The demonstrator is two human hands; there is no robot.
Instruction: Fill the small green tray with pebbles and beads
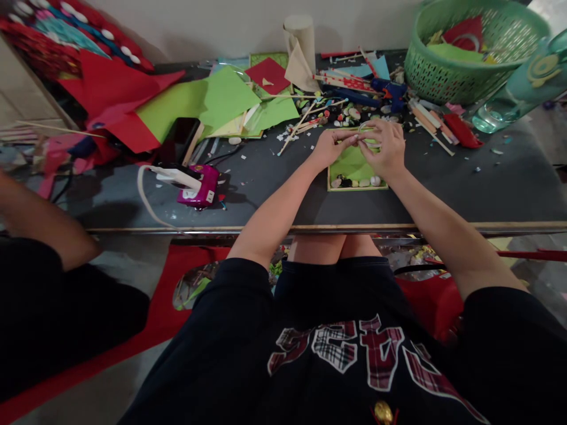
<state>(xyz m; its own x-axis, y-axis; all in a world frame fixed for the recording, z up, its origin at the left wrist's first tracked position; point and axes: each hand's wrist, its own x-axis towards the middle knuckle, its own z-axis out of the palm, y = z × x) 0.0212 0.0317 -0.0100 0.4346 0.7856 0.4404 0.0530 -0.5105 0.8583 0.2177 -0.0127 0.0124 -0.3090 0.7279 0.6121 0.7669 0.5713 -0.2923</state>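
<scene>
Left hand (330, 147) and right hand (385, 147) meet above green panel (354, 162); cannot tell what's pinched.
Panel on table (261, 183), pebbles (364, 183) along near edge. Judged step: fine handwork; next calls for steadiness.

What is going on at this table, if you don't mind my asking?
A person sits at a dark table, with the left hand and right hand close together over the far part of a small green panel. Their fingers meet, but whatever is between them is too small to make out. Stones line the panel's near edge. Coloured paper lies beyond, to the left, and another person's arm shows at the far left.
</scene>
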